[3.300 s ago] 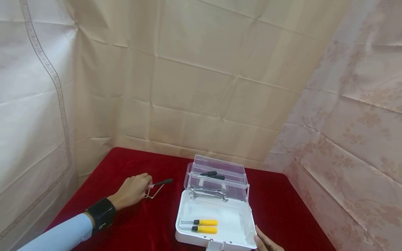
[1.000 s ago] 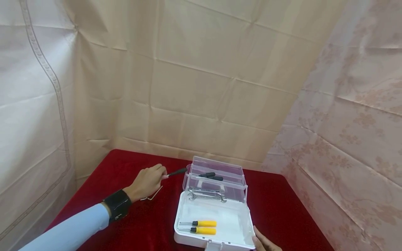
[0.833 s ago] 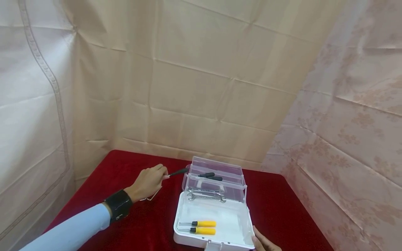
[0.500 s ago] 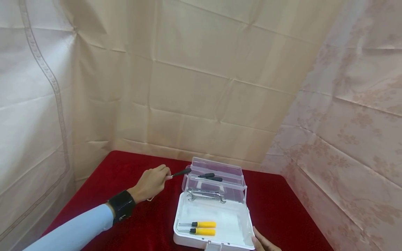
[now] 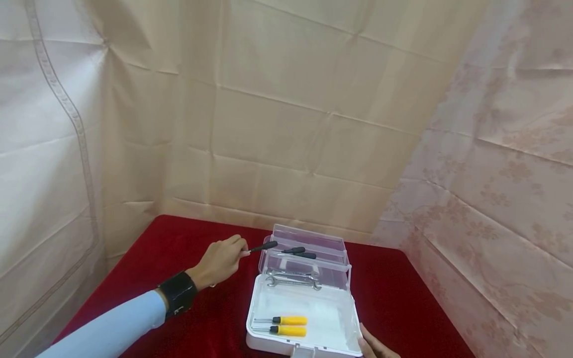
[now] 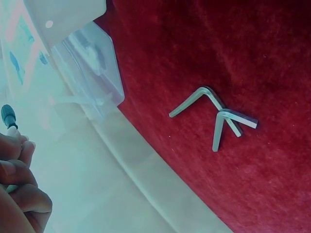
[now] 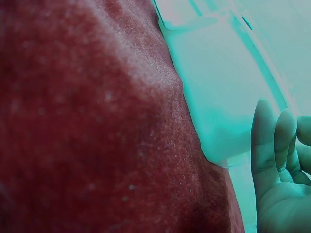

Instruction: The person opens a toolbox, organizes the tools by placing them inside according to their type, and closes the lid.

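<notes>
Black driver (image 5: 265, 246) we're pinching in left hand (image 5: 221, 261), by clear trays (image 5: 331, 256). Right hand (image 5: 378, 344) we're resting against white box (image 5: 327, 313), fingers nearly straight. Yellow drivers (image 5: 293, 320) are lying inside, wrenches (image 5: 294, 284) beyond, hex keys (image 6: 219, 128) on red cloth (image 6: 272, 48).

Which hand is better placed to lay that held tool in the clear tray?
Likely the left hand: it pinches the dark-handled tool close to the clear tray; the right hand touches the white box.

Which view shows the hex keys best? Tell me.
The left wrist: both hex keys lie in plain view. The head view shows just a sliver below the left hand; the right wrist, none.
</notes>
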Available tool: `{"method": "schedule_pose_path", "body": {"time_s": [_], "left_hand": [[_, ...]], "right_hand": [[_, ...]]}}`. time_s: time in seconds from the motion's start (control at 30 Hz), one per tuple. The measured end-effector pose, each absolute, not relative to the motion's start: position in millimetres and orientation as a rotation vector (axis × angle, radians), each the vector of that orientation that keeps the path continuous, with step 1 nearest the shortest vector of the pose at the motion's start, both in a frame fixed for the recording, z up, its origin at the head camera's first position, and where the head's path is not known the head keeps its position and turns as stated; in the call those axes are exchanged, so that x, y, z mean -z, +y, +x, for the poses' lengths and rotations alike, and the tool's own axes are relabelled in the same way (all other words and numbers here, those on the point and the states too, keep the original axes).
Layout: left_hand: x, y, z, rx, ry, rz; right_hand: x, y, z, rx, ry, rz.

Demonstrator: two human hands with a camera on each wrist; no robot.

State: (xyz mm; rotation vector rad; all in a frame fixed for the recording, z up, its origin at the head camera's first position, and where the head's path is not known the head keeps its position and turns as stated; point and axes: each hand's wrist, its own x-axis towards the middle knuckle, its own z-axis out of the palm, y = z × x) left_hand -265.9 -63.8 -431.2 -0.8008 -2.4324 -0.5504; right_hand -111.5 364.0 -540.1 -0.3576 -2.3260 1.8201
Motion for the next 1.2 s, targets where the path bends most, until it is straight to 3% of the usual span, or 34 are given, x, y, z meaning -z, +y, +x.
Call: {"method": "schedule_pose_path", "body": {"time_s": [0.23,1.2], "left_hand": [[428.9,-54.7,-268.8,0.538,-2.434,-0.823],[428.7,-14.9,-280.0,0.509,-2.373,-0.979]], "right_hand": [[513.3,348.0,-102.6,-1.879,-2.293,-0.439],[504.4,343.1,-99.8,-1.796,-2.378,-0.491]]}}
